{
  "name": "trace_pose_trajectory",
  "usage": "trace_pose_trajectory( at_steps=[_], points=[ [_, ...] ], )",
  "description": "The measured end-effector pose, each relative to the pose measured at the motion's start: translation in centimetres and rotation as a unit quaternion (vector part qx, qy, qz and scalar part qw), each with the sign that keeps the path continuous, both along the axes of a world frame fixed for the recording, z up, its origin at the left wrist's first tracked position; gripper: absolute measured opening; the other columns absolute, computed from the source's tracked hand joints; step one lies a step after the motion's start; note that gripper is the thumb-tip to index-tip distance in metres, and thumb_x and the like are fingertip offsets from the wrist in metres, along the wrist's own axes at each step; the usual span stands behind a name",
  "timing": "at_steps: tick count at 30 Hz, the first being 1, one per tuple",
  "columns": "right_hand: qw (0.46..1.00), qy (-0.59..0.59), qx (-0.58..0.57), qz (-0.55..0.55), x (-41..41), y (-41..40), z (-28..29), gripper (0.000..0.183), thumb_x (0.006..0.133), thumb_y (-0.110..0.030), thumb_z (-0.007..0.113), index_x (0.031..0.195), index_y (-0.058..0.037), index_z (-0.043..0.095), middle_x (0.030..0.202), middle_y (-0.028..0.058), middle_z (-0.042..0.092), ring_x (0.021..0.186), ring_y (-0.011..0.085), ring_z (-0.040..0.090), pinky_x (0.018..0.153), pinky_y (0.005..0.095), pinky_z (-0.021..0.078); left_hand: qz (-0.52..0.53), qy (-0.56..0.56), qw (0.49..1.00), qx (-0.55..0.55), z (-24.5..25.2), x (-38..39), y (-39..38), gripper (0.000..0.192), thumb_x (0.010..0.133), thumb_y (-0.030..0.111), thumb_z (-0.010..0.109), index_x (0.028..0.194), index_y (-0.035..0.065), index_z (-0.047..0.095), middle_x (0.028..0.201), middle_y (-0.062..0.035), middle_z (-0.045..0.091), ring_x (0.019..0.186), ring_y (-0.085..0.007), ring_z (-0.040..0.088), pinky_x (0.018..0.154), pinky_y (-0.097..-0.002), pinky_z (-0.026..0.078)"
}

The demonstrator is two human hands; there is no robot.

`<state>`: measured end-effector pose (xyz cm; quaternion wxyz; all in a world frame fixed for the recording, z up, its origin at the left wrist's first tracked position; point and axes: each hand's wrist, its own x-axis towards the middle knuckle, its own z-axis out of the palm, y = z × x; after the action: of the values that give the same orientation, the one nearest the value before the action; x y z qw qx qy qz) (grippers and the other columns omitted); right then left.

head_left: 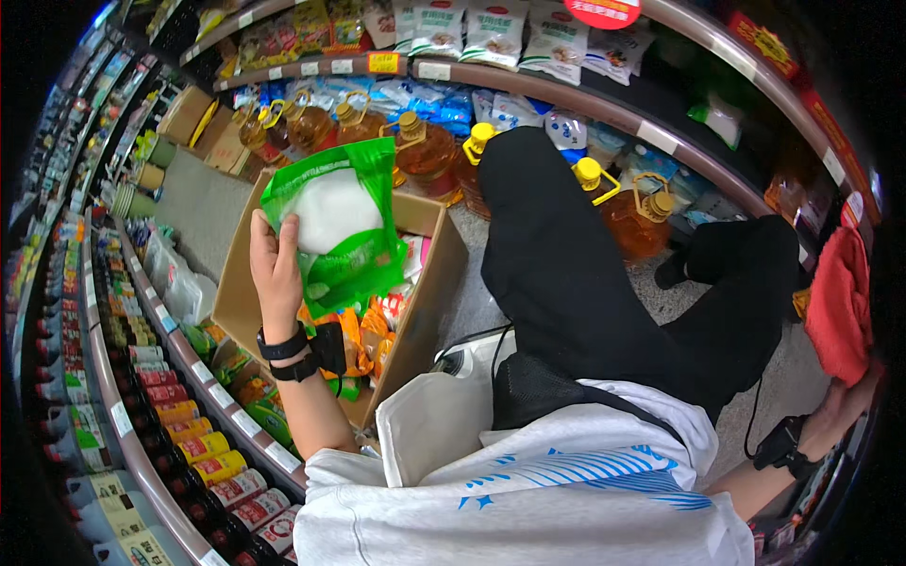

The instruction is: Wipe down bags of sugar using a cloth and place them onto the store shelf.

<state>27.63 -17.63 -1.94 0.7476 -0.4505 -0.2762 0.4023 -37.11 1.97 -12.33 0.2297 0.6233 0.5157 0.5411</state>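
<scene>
A green plastic bag with a white, apparently powdery or granular filling is held up by my left hand, thumb on its front. It hangs over an opened cardboard box that holds orange packets and other small bags. At the far right, my right hand grips the lower end of a red cloth, close to a shelf edge; its fingers are partly hidden. My bent legs in black trousers lie between the box and the cloth.
Large jugs of amber oil stand on the floor along the shelf front. White printed bags fill the upper shelf. To the left, a lower shelf carries rows of bottles. Cardboard cartons stand in the aisle beyond.
</scene>
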Motion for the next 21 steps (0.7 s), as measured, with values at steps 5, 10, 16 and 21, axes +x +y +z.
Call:
trace_pose_trajectory(
  at_steps=[5,10,16,21],
  points=[
    [0.998,0.025,0.053,0.036,2.2,-2.7,-2.4,0.057,0.097,-0.023,0.062,0.145,-0.0007,0.043,0.144,0.0179,0.052,0.13,0.0292,0.053,0.114,0.0459,0.0392,-0.215,-0.238,0.94,-0.119,3.2,8.0,1.7,0.035,0.105,0.017,0.054,0.135,0.0015,0.049,0.127,-0.0074,0.061,0.115,-0.0152,0.06,0.098,-0.0316,0.049],
    [0.98,-0.15,0.05,0.122,-8.4,4.2,-6.2,0.071,0.095,-0.044,0.062,0.145,0.0014,0.042,0.14,0.0193,0.054,0.128,0.0307,0.055,0.111,0.0458,0.043,-0.371,-0.305,0.838,-0.258,3.3,17.8,3.2,0.036,0.104,0.019,0.055,0.135,0.0016,0.05,0.126,-0.0092,0.064,0.115,-0.0166,0.062,0.1,-0.0345,0.05],
    [0.907,-0.13,-0.116,0.385,-10.1,5.8,-6.4,0.055,0.081,-0.006,0.062,0.135,0.0001,0.053,0.129,0.0104,0.062,0.117,0.0185,0.06,0.104,0.0312,0.0463,-0.412,-0.347,0.8,-0.264,4.2,26.1,2.3,0.036,0.105,0.022,0.052,0.136,0.0029,0.049,0.132,-0.0081,0.061,0.122,-0.0178,0.058,0.107,-0.0375,0.044],
    [0.963,0.146,-0.047,0.223,-9.7,2.5,-6.7,0.062,0.077,0.001,0.06,0.138,0.0015,0.05,0.133,0.0128,0.061,0.114,0.0218,0.064,0.1,0.0315,0.0494,-0.357,-0.47,0.774,-0.23,3.1,28.6,2.5,0.043,0.108,0.025,0.045,0.144,0.0019,0.041,0.144,-0.0108,0.052,0.131,-0.0245,0.052,0.112,-0.0425,0.043]
  ],
)
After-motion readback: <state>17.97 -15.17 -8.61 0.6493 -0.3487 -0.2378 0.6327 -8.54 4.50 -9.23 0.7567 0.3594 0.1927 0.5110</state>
